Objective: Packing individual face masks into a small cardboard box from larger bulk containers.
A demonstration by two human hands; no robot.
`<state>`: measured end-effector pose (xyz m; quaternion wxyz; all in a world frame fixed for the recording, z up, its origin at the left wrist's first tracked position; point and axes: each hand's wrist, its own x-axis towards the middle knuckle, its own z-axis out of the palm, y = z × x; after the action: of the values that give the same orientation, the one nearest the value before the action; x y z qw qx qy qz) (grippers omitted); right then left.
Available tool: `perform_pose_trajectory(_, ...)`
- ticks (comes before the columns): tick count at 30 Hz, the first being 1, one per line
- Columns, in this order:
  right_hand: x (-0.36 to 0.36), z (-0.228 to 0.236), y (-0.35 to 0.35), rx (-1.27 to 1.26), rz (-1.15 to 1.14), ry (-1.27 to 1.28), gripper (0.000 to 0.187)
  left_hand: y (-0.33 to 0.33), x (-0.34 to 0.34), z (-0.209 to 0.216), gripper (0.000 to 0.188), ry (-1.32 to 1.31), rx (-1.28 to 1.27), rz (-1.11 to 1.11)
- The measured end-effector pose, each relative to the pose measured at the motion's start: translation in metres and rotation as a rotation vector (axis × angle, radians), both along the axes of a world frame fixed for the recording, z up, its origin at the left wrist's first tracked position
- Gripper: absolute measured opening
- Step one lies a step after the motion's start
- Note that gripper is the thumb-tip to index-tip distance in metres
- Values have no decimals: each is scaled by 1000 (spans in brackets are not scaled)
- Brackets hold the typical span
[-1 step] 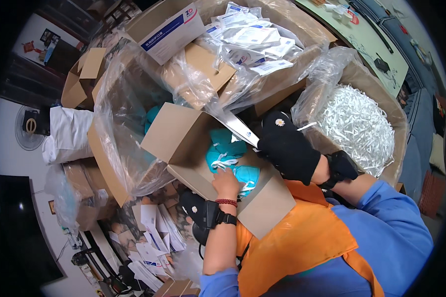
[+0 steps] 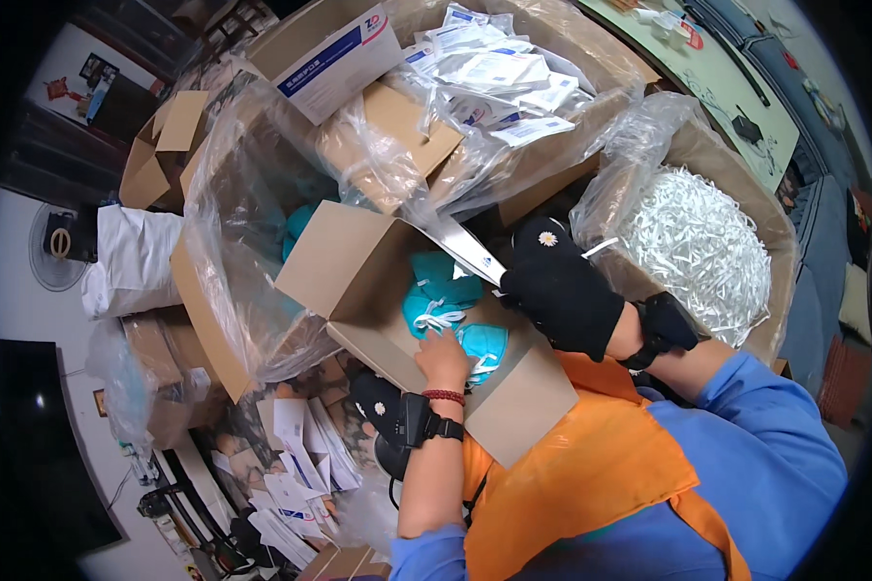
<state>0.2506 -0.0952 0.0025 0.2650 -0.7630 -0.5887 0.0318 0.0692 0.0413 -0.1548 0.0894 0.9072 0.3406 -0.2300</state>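
Observation:
A brown cardboard box (image 2: 331, 254) with raised flaps sits in front of me. Inside lie several folded teal face masks (image 2: 482, 347) with white straps. My left hand (image 2: 443, 360) reaches in, bare, its fingers closed on the white straps of a teal mask (image 2: 428, 302). Black cloth with a daisy covers my right hand (image 2: 564, 295), hiding the fingers. From its front end sticks a long, flat, whitish strip (image 2: 470, 250) that slants over the box; whether it is paper or a blade I cannot tell. Beside my left wrist is another black daisy-marked cloth item (image 2: 373, 399).
Beyond stands a plastic-lined carton (image 2: 615, 108) of white packets (image 2: 499, 73). Another lined carton (image 2: 203, 324) is at left; one at right holds white strips (image 2: 693, 247). A white printed box (image 2: 334, 63) rests at the back. Folded white cartons (image 2: 300, 460) lie on the floor.

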Motion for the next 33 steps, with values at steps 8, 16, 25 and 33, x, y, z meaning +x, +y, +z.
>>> perform_pose_trajectory(8,48,21,-49,179,-268,1250,20,8,0,23,44,-157,-229,76)
perform_pose_trajectory(16,133,95,-202,409,-720,343,33,72,21,49,38,-701,-172,137)
perform_pose_trajectory(25,176,20,-323,-874,-894,-317,34,58,34,47,28,-716,-269,17)
perform_pose_trajectory(33,162,26,-261,-598,-711,-513,31,18,-24,123,20,-1057,-211,30)
